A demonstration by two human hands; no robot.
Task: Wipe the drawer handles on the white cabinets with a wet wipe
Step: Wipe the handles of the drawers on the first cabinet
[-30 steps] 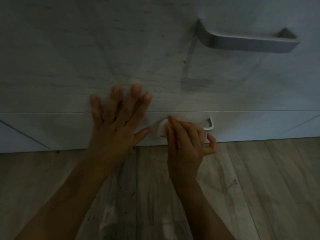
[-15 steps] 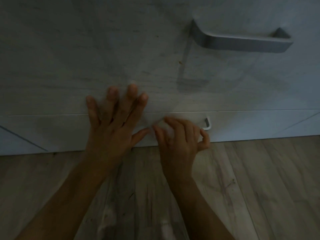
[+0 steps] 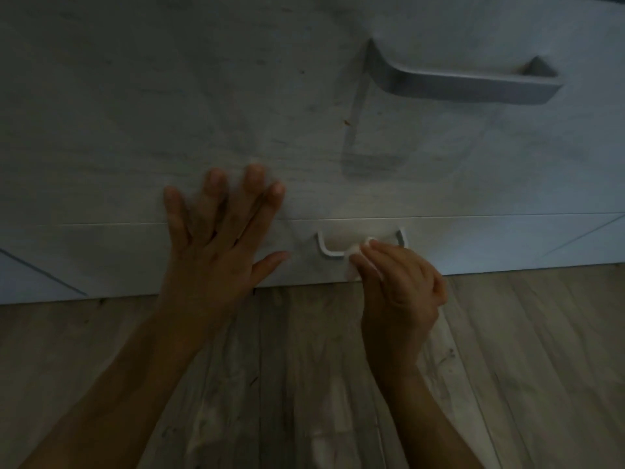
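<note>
I look down at a white cabinet (image 3: 169, 96) in dim light. The lowest drawer front (image 3: 507, 242) carries a small white handle (image 3: 326, 249); its left end shows and its right half is behind my right hand (image 3: 402, 289). That hand pinches a white wet wipe (image 3: 353, 262) against the handle's bar. My left hand (image 3: 220, 245) lies flat with fingers spread on the drawer fronts, left of the handle. A larger grey handle (image 3: 466, 84) sits on the drawer above, at the upper right.
A wood-look plank floor (image 3: 524, 367) runs up to the cabinet's bottom edge. Both my forearms reach in from the bottom of the view.
My right hand slid right along the lower handle with the wipe, uncovering the handle's left end. My left hand stayed pressed on the drawer front.
</note>
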